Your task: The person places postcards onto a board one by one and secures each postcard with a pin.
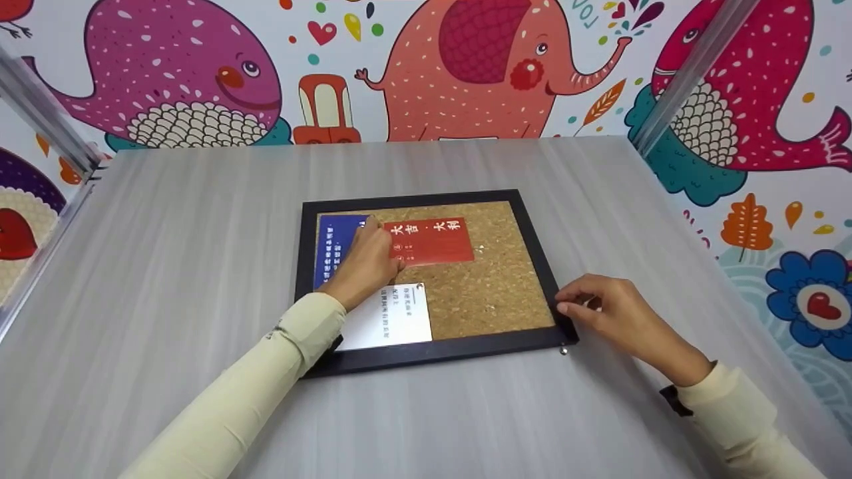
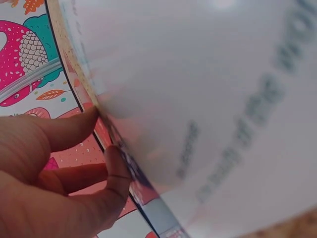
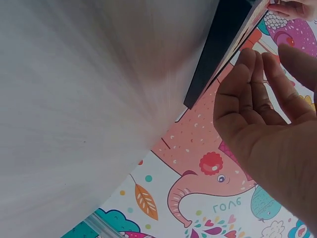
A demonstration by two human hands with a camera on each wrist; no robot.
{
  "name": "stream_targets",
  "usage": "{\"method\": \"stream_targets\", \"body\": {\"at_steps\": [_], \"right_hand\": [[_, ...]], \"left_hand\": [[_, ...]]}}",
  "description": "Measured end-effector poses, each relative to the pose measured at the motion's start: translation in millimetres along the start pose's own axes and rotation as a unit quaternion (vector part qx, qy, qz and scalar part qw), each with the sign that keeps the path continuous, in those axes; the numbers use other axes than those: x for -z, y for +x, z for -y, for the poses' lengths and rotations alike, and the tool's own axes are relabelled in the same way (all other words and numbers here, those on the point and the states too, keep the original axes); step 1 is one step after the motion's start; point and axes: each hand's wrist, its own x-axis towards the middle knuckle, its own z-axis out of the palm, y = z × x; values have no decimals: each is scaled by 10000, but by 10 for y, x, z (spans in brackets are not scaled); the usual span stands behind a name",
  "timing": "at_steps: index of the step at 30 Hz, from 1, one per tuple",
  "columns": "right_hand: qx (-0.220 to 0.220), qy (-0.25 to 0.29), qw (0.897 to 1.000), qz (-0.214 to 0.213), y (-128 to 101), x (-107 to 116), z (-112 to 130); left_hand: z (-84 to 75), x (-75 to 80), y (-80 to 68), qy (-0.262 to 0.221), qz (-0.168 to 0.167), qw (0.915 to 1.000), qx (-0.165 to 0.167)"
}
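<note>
A black-framed cork board (image 1: 492, 286) lies flat on the table. Over its upper left part is my left hand (image 1: 366, 256), fingers bent and holding the left end of a red card (image 1: 439, 239) printed with white characters. The left wrist view shows the bent fingers (image 2: 106, 186) low over the board. A blue card (image 1: 333, 243) lies beneath this hand's far side, and a white printed card (image 1: 409, 313) sits below the wrist. My right hand (image 1: 609, 306) is at the frame's lower right corner, loosely curved, fingertips right at the black edge and nothing visible in them.
Clear pins (image 1: 479, 249) stick up from the cork. A small shiny pin (image 1: 564, 350) lies on the grey table (image 1: 466, 419) by the frame's lower right corner. Behind stands a wall (image 1: 413, 66) with cartoon animals.
</note>
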Motion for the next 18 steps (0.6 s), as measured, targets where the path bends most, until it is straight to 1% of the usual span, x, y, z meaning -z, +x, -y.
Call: {"method": "stream_targets", "body": {"at_steps": [4, 8, 15, 18], "right_hand": [[-74, 1, 9999, 103, -71, -29, 18], [-169, 10, 9996, 214, -138, -63, 27], [39, -7, 9996, 268, -215, -91, 29], [70, -12, 9996, 290, -246, -96, 29]], "left_hand": [[4, -3, 12, 32, 62, 9999, 103], [-12, 10, 11, -19, 92, 9999, 80], [-17, 20, 5, -22, 135, 9997, 180], [-14, 19, 2, -54, 138, 9998, 167]]}}
